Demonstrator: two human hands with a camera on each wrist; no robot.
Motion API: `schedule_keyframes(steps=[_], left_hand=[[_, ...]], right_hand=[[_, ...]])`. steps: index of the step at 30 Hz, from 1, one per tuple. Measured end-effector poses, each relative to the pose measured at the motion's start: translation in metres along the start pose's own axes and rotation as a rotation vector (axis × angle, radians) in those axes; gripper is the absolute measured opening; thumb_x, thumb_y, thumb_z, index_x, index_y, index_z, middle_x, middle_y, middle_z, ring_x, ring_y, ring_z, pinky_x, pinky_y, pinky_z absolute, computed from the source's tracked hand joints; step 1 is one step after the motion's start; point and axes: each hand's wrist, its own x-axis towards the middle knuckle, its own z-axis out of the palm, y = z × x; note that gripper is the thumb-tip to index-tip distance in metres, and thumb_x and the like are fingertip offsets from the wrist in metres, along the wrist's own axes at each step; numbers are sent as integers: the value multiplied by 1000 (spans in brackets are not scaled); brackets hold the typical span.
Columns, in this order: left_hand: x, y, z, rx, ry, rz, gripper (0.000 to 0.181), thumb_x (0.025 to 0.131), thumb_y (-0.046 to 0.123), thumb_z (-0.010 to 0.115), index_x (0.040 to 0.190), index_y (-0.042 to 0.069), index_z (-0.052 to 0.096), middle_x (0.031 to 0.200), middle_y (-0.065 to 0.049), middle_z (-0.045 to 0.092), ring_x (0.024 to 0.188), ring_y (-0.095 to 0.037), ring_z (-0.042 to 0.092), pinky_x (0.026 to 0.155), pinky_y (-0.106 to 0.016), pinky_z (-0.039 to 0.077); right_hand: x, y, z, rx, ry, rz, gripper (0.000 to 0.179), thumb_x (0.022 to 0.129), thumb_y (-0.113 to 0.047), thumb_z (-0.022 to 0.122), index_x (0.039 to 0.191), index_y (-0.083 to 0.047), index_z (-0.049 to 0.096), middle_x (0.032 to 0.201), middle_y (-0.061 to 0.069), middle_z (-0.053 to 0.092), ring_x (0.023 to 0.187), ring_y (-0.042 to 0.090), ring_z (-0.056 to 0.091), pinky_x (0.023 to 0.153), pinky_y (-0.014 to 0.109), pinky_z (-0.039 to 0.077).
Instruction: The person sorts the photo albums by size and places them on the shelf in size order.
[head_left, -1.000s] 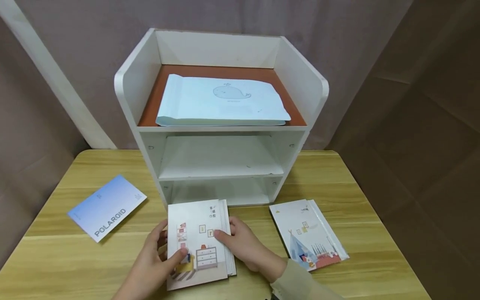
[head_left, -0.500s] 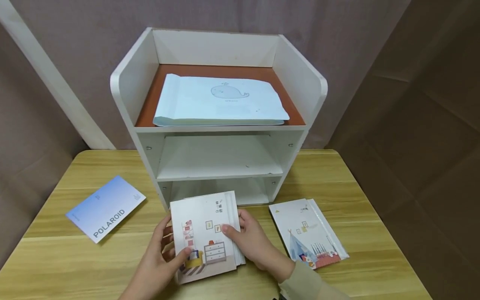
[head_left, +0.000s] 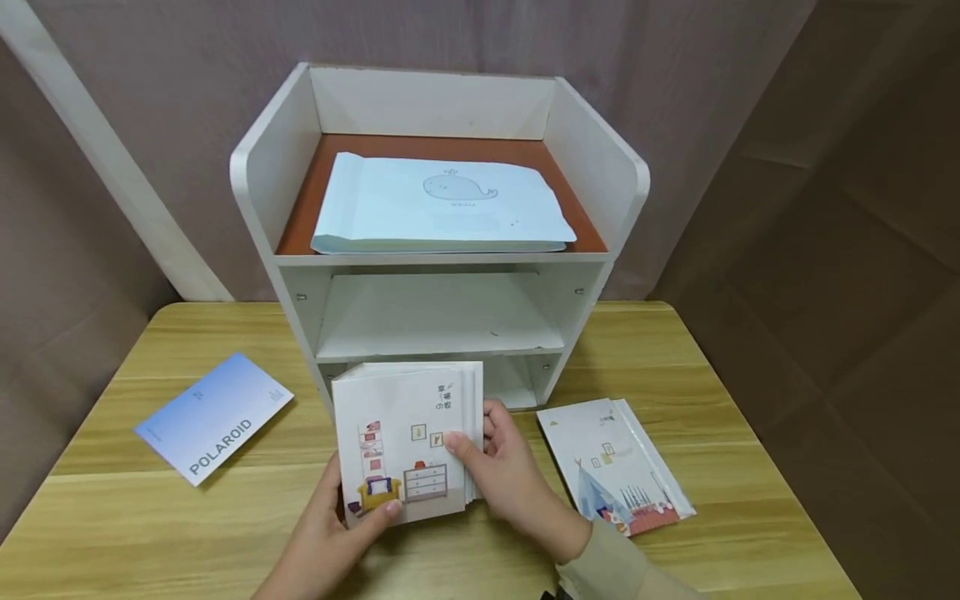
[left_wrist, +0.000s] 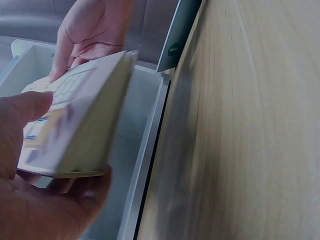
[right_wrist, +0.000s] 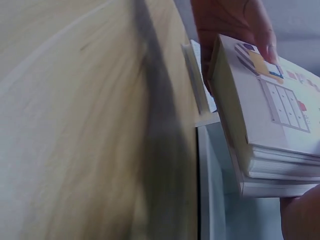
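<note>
The left hand (head_left: pixel 339 533) and the right hand (head_left: pixel 513 475) are holding an illustrated bundle (head_left: pixel 403 408), which is tilting in front of the lowest opening of the white shelf unit (head_left: pixel 603 183), apparently above the tabletop (head_left: pixel 180 542). In my judgement, the step in hand is steadying and squaring this bundle, and doing it well is depending on even pressure from 2 sides. Its layers are standing out in steps along the right edge, so the right hand is probably needing to nudge them flush with a light push, with the left hand bracing the opposite side. A lopsided squeeze could be letting inner layers slide out. Whether it is 1 thick volume or several, I am not able to tell.

The left grip is opening only as far as the bundle's thickness: its thumb is pressing the cover by the yellow armchair drawing (head_left: pixel 380 493), and its fingers are curling underneath, as the left wrist view is showing. The right grip is grasping the other edge, its thumb lying by the small framed pictures (head_left: pixel 418 432) and its fingers passing behind. Neither grip is touching the tent-print book (head_left: pixel 618 471) or the blue card (head_left: pixel 213 417), which are lying on the tabletop.
</note>
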Motion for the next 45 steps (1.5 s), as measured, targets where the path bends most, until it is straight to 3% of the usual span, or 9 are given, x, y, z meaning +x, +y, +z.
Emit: schedule_keyframes(steps=[16, 23, 30, 39, 45], left_hand=[[6, 4, 1, -39, 56, 216, 65, 86, 12, 74, 141, 22, 42, 117, -3, 64, 98, -22, 66, 81, -34, 56], [7, 7, 5, -63, 143, 169, 64, 85, 7, 74, 139, 25, 45, 111, -2, 65, 94, -23, 66, 79, -31, 56], [12, 14, 3, -63, 215, 165, 66, 84, 4, 75, 140, 24, 45, 109, -5, 65, 91, -22, 66, 76, -29, 57], [22, 29, -5, -28, 260, 127, 69, 84, 6, 76, 141, 27, 44, 104, -6, 67, 85, -21, 67, 70, -29, 58], [27, 35, -10, 11, 294, 91, 65, 84, 14, 77, 139, 30, 45, 102, -4, 67, 80, -21, 66, 66, -30, 58]], right_hand=[[8, -6, 7, 101, 20, -32, 44, 93, -18, 65, 130, -9, 44, 115, 15, 64, 93, 33, 67, 75, 44, 58], [8, -5, 7, 66, -3, -8, 48, 93, -21, 65, 133, -10, 40, 117, 15, 63, 89, 32, 68, 71, 45, 58], [4, -2, 10, 45, -72, -3, 56, 94, -22, 65, 139, -12, 34, 122, 15, 62, 94, 30, 68, 75, 43, 58], [-1, 3, 13, -8, -121, 2, 62, 91, -20, 69, 140, -10, 32, 121, 14, 63, 99, 24, 67, 81, 36, 56], [-4, 3, 15, 41, -163, 17, 63, 89, -12, 70, 139, -9, 32, 114, 15, 65, 93, 34, 66, 81, 44, 56]])
